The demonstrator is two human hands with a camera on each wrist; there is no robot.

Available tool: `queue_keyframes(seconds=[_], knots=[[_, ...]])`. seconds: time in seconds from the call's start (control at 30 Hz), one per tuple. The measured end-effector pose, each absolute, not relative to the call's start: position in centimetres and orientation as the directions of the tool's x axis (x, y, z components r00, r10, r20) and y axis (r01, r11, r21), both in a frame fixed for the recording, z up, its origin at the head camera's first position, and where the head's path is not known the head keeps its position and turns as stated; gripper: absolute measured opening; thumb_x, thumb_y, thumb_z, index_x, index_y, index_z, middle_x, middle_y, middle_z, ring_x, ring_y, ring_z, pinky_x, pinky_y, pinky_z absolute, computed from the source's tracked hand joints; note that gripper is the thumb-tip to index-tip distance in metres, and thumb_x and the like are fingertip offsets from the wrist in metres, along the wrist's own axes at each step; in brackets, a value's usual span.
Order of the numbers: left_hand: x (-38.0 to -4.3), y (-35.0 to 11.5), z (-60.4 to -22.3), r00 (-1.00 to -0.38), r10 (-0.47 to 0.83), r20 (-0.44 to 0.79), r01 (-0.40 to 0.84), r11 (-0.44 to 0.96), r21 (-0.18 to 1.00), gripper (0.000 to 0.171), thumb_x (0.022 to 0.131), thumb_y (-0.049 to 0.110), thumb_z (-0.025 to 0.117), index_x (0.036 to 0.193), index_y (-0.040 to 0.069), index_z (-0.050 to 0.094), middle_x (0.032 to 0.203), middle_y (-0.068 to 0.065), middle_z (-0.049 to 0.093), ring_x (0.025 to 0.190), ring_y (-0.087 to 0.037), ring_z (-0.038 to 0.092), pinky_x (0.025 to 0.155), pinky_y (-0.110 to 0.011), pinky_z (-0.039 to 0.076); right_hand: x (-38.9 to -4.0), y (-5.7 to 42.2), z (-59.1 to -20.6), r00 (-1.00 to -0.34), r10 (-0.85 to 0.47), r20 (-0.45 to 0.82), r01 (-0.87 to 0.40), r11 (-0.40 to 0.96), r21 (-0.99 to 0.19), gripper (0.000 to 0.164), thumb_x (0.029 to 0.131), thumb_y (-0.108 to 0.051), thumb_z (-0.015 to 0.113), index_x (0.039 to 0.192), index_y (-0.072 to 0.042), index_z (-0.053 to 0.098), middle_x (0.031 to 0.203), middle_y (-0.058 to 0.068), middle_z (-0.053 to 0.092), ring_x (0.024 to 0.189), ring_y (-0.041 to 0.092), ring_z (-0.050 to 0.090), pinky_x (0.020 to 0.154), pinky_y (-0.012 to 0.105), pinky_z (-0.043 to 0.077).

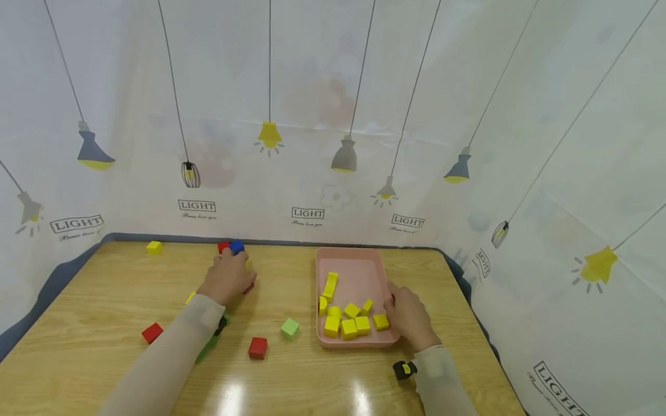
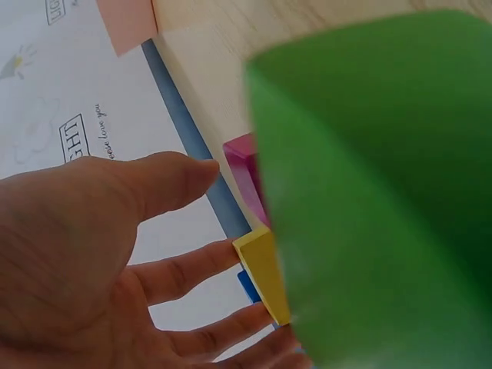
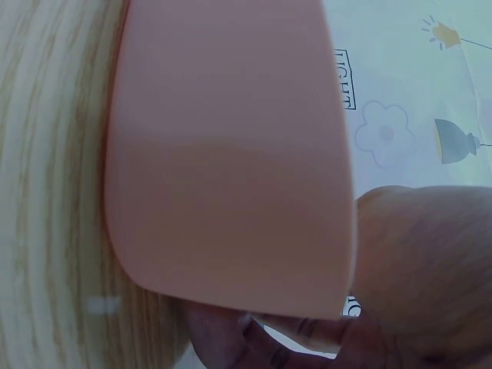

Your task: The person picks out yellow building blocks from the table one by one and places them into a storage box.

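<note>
My left hand (image 1: 226, 278) reaches over several blocks at the far left of the table. In the left wrist view its fingertips touch a yellow block (image 2: 263, 269), while the thumb stands apart from it. A magenta block (image 2: 241, 160) lies beyond, and a blurred green block (image 2: 369, 192) fills the right side close to the camera. Just past the fingers are a blue block (image 1: 237, 247) and a red block (image 1: 223, 247). My right hand (image 1: 411, 316) grips the right side of a pink tray (image 1: 359, 274), which holds several yellow blocks (image 1: 348, 329).
Loose on the table lie a light green block (image 1: 289, 328), a red block (image 1: 258, 348), another red one (image 1: 152, 333) and a far yellow block (image 1: 154, 247). Green pieces show partly under my left forearm. A printed curtain (image 1: 291, 185) hangs behind the table's back edge.
</note>
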State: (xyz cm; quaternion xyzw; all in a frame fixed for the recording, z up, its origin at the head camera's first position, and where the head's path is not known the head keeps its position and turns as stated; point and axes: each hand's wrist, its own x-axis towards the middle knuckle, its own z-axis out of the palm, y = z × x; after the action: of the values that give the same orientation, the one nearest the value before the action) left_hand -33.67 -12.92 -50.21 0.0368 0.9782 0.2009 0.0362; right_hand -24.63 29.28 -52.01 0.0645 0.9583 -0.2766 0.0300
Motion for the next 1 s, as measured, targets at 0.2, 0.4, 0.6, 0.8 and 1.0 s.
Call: queue_keyframes(seconds=[0.2, 0.4, 0.6, 0.8, 1.0], knots=[[-33.40, -13.26, -50.12, -0.994, 0.103, -0.049, 0.072, 0.900, 0.430, 0.040, 0.110, 0.018, 0.073, 0.141, -0.007, 0.068, 0.144, -0.040, 0.056, 0.127, -0.056, 0.061, 0.108, -0.071, 0.062, -24.64, 29.28, -52.06, -0.989, 0.109, -0.097, 0.144, 0.837, -0.529, 0.061, 0.118, -0.013, 0.061, 0.176, -0.002, 0.047, 0.107, 0.013, 0.069, 0.070, 0.020, 0.057, 0.060, 0.027, 0.046], [-33.51, -13.39, -50.19, -0.989, 0.144, -0.015, 0.125, 0.898, 0.422, 0.026, 0.108, 0.006, 0.072, 0.128, -0.011, 0.073, 0.130, -0.036, 0.067, 0.122, -0.052, 0.066, 0.109, -0.068, 0.061, -24.67, 29.29, -51.93, -0.991, 0.100, -0.088, 0.132, 0.837, -0.531, 0.061, 0.117, -0.012, 0.061, 0.175, -0.001, 0.048, 0.103, 0.012, 0.068, 0.068, 0.019, 0.056, 0.059, 0.026, 0.044], [-33.55, -13.27, -50.14, -0.988, 0.154, -0.024, 0.129, 0.893, 0.431, 0.029, 0.107, 0.004, 0.070, 0.130, -0.014, 0.071, 0.131, -0.036, 0.069, 0.125, -0.051, 0.066, 0.112, -0.065, 0.061, -24.68, 29.25, -51.96, -0.991, 0.098, -0.093, 0.133, 0.838, -0.529, 0.060, 0.118, -0.013, 0.061, 0.176, -0.002, 0.047, 0.111, 0.013, 0.072, 0.070, 0.019, 0.057, 0.060, 0.026, 0.045], [-33.47, -13.17, -50.15, -0.986, 0.169, 0.001, 0.153, 0.890, 0.429, 0.031, 0.105, 0.004, 0.071, 0.130, -0.014, 0.071, 0.132, -0.036, 0.070, 0.126, -0.052, 0.066, 0.111, -0.065, 0.061, -24.67, 29.31, -52.02, -0.990, 0.103, -0.096, 0.138, 0.836, -0.531, 0.060, 0.118, -0.012, 0.060, 0.176, -0.003, 0.048, 0.104, 0.012, 0.068, 0.069, 0.019, 0.057, 0.059, 0.026, 0.044], [-33.26, -13.00, -49.96, -0.982, 0.181, 0.049, 0.183, 0.879, 0.439, 0.033, 0.107, 0.006, 0.073, 0.132, -0.015, 0.068, 0.131, -0.036, 0.067, 0.124, -0.052, 0.068, 0.111, -0.065, 0.062, -24.64, 29.37, -51.99, -0.991, 0.097, -0.088, 0.129, 0.837, -0.532, 0.060, 0.117, -0.011, 0.060, 0.175, -0.002, 0.048, 0.099, 0.011, 0.067, 0.068, 0.019, 0.057, 0.059, 0.026, 0.044]])
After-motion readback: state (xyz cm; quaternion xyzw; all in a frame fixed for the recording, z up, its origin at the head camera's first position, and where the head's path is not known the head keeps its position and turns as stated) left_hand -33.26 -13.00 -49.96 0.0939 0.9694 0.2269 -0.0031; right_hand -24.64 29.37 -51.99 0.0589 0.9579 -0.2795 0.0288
